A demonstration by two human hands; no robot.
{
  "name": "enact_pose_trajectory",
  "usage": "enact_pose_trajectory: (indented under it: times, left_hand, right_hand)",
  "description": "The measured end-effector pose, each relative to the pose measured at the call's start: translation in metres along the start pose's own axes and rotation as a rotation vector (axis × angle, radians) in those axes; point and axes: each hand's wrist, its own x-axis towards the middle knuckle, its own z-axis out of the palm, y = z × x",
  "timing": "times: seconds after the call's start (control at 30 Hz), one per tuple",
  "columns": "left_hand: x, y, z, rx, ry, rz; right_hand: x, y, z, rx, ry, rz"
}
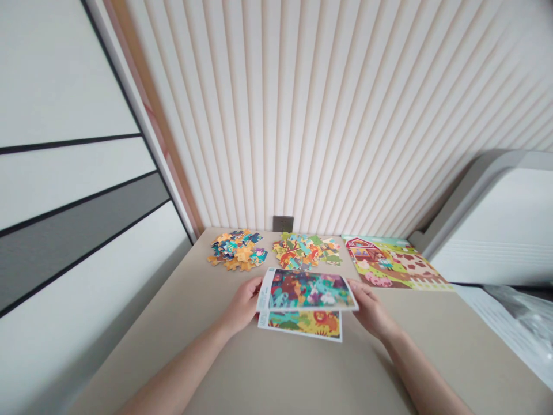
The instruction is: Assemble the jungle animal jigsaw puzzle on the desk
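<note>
My left hand (244,304) grips the left edges of two picture cards above the table. The upper card (311,290) shows animals on a dark, teal and purple scene. Below it, partly covered, the lower card (302,323) has a yellow and teal scene with an orange lion. My right hand (370,305) is closed on the right edge of the upper card. Beyond the cards lie two heaps of loose puzzle pieces: an orange and blue heap (237,251) on the left and a green, yellow and red heap (305,252) in the middle.
A farm picture puzzle (393,264) lies flat at the back right of the beige table (173,323). Behind stands a ribbed wall (276,115) with a dark socket (283,223). Clear plastic wrapping (529,314) is at the far right.
</note>
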Motion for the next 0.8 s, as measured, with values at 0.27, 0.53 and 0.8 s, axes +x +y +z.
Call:
enact_pose_trajectory:
  times: [0.27,0.53,0.8]
  left_hand:
    - [-0.006,-0.003,0.005,0.004,-0.066,-0.044]
    - [-0.009,0.003,0.007,0.017,-0.037,0.037]
    - [-0.016,-0.004,-0.003,0.333,0.065,0.477]
  right_hand:
    - [0.008,0.010,0.006,-0.453,0.067,-0.159]
    - [0.003,0.006,0.008,-0.359,-0.053,-0.198]
    - [-0.010,0.015,0.006,-0.272,-0.034,-0.306]
